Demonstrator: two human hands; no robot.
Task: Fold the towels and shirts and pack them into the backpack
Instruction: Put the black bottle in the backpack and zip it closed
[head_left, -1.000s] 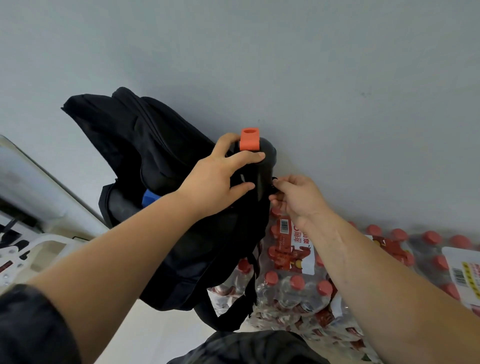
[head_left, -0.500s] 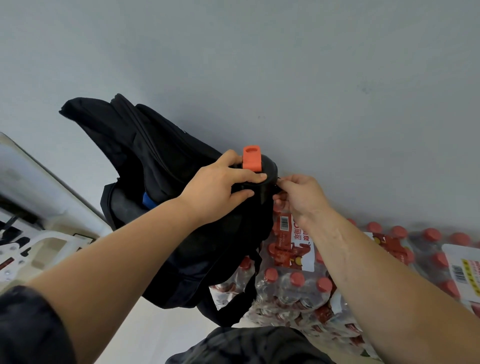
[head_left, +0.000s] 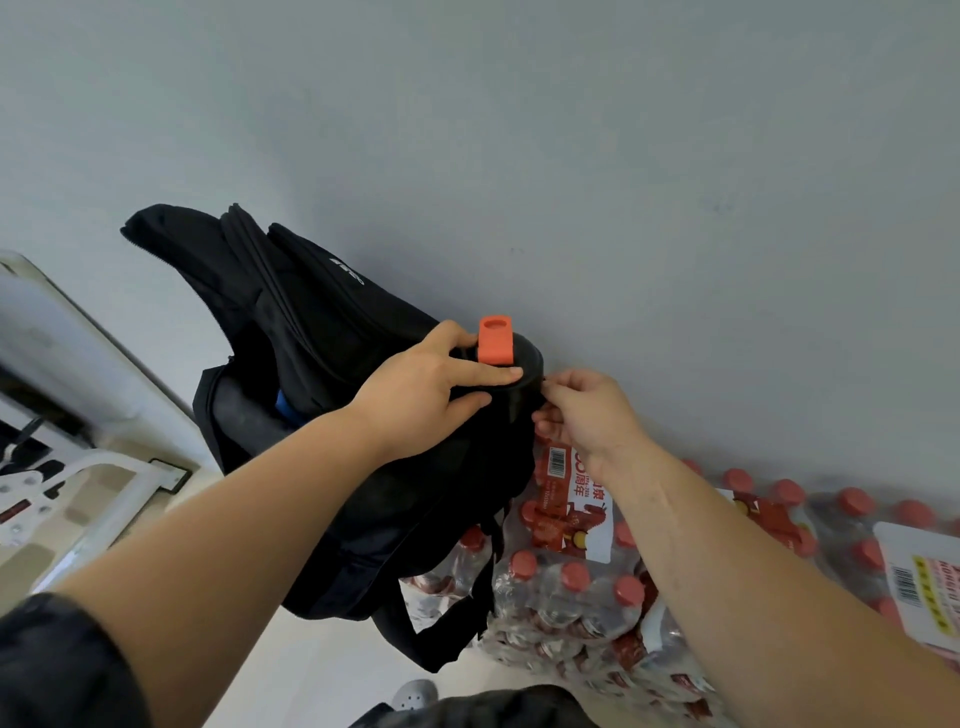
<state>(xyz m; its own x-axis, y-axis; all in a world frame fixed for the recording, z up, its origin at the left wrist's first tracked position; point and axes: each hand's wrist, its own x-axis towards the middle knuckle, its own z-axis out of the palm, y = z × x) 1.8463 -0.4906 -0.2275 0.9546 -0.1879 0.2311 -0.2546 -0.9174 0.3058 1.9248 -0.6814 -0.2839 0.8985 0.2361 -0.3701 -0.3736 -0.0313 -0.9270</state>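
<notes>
Left hand (head_left: 415, 395) grips the bottle (head_left: 527, 364), right hand (head_left: 587, 415) pinches the backpack (head_left: 322, 322); a slipped grip could topple it.

Backpack (head_left: 332, 332): one small white logo (head_left: 345, 270) on the front panel, toward its 12 o'clock edge. It is too small to read.

Bottle pack (head_left: 566, 582), at 4 o'clock from the backpack: a red-and-white label (head_left: 582, 488) carries a barcode with illegible digits and the characters "周年".

Second label (head_left: 919, 587), at 3 o'clock from the bottle pack: a barcode, a yellow strip and rotated Latin lettering that appears to read "NONGFU". The remaining print is unreadable.
</notes>
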